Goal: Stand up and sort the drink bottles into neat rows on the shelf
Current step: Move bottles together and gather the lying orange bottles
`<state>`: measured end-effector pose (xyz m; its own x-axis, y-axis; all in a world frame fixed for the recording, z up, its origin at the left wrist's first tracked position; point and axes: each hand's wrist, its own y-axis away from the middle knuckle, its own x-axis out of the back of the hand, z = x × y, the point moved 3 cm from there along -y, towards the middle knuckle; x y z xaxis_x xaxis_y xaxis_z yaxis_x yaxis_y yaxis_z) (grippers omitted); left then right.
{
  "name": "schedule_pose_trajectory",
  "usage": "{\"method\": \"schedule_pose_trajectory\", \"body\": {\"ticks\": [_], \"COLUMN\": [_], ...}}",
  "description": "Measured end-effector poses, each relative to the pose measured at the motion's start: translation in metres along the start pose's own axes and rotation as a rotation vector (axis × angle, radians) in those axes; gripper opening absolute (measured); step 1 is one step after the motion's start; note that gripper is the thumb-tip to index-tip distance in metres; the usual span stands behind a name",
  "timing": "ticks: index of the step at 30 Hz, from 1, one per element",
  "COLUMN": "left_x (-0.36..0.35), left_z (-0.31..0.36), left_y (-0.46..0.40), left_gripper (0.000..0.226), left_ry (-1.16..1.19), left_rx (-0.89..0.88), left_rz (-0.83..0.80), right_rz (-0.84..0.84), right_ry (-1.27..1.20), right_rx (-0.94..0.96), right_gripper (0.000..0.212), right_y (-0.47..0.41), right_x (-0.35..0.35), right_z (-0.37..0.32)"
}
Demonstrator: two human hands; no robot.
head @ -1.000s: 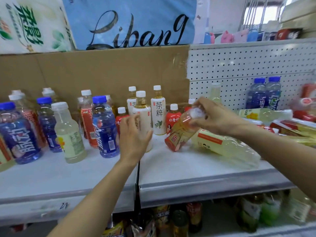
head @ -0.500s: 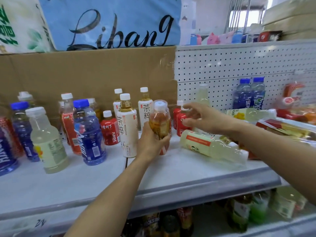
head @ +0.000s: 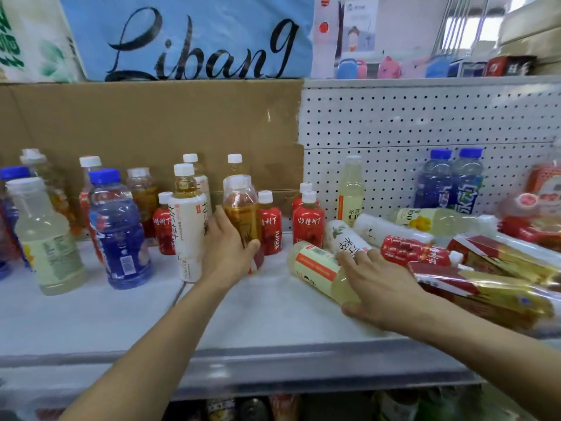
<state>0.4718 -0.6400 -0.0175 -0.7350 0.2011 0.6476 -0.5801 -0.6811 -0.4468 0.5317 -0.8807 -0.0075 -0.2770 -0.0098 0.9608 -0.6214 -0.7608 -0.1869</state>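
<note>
Both forearms enter from the lower edge of the frame, reaching up over the shelf (head: pixel 273 317). Right hand (head: pixel 382 287), right of centre: fingers curled over the pale yellow bottle (head: pixel 318 268) lying on its side, thumb beneath it; grip grasping. Left hand (head: pixel 227 250), centre: wrapped round the lower body of the upright amber tea bottle (head: pixel 241 208), cap above the grip. Just left of it, the white-label tea bottle (head: pixel 186 226). Behind, small red juice bottles (head: pixel 308 220) stand before the cardboard (head: pixel 151 126).
</note>
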Motion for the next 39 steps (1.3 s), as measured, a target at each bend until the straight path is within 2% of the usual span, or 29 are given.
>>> {"method": "schedule_pose_trajectory", "body": {"ticks": [2, 3, 5, 7, 8, 11, 13, 16, 18, 20, 23, 26, 30, 33, 35, 39], "left_x": [0.004, 0.003, -0.011, -0.031, -0.040, -0.051, -0.053, -0.052, -0.050, -0.049, -0.049, -0.049, -0.047, -0.048, -0.049, -0.047], "left_z": [0.021, 0.033, 0.052, 0.064, 0.069, 0.082, 0.081, 0.076, 0.071, 0.066, 0.057, 0.045, 0.037, 0.038, 0.037, 0.033], "left_y": [0.026, 0.039, 0.054, 0.059, 0.059, 0.060, 0.060, 0.056, 0.052, 0.048, 0.044, 0.041, 0.040, 0.040, 0.039, 0.039], "left_gripper": [0.103, 0.102, 0.098, 0.095, 0.093, 0.080, 0.072, 0.066, 0.069, 0.075, 0.085, 0.089, 0.095, 0.081, 0.081, 0.094], "left_ry": [-0.023, -0.051, -0.167, -0.235, -0.212, -0.114, -0.019, 0.155, 0.209, 0.232, 0.239, 0.245, 0.244, 0.242, 0.227, 0.215], "left_rx": [-0.201, -0.333, -0.536, -0.583, -0.582, -0.536, -0.493, -0.395, -0.297, -0.197, -0.075, 0.043, 0.108, 0.123, 0.118, 0.113], "left_rz": [0.135, 0.122, -0.070, -0.322, -0.392, -0.386, -0.330, -0.261, -0.220, -0.143, -0.041, -0.011, 0.003, 0.014, 0.024, 0.007], "right_rz": [0.003, 0.006, 0.003, -0.053, -0.105, -0.231, -0.219, -0.151, -0.046, -0.001, -0.088, -0.228, -0.237, -0.170, -0.107, 0.108], "right_ry": [-0.020, -0.038, -0.098, -0.204, -0.274, -0.446, -0.570, -0.879, -0.800, -0.624, -0.399, -0.148, 0.192, 0.207, 0.157, -0.161], "right_rx": [0.037, 0.056, 0.086, 0.093, 0.087, 0.085, 0.112, 0.127, 0.231, 0.370, 0.493, 0.615, 0.797, 0.905, 0.915, 0.799], "right_gripper": [0.067, 0.063, 0.059, 0.060, 0.061, 0.057, 0.042, 0.033, 0.022, 0.021, 0.041, 0.059, 0.061, 0.046, 0.045, 0.040], "right_y": [-0.002, -0.003, -0.005, -0.010, -0.012, -0.019, -0.024, -0.039, -0.051, -0.061, -0.067, -0.066, -0.067, -0.066, -0.065, -0.066], "right_x": [0.000, 0.001, 0.006, 0.017, 0.022, 0.038, 0.045, 0.053, 0.052, 0.046, 0.036, 0.020, -0.001, -0.007, -0.005, 0.025], "right_z": [0.002, 0.003, 0.008, 0.016, 0.021, 0.038, 0.052, 0.081, 0.099, 0.106, 0.101, 0.086, 0.069, 0.060, 0.060, 0.068]}}
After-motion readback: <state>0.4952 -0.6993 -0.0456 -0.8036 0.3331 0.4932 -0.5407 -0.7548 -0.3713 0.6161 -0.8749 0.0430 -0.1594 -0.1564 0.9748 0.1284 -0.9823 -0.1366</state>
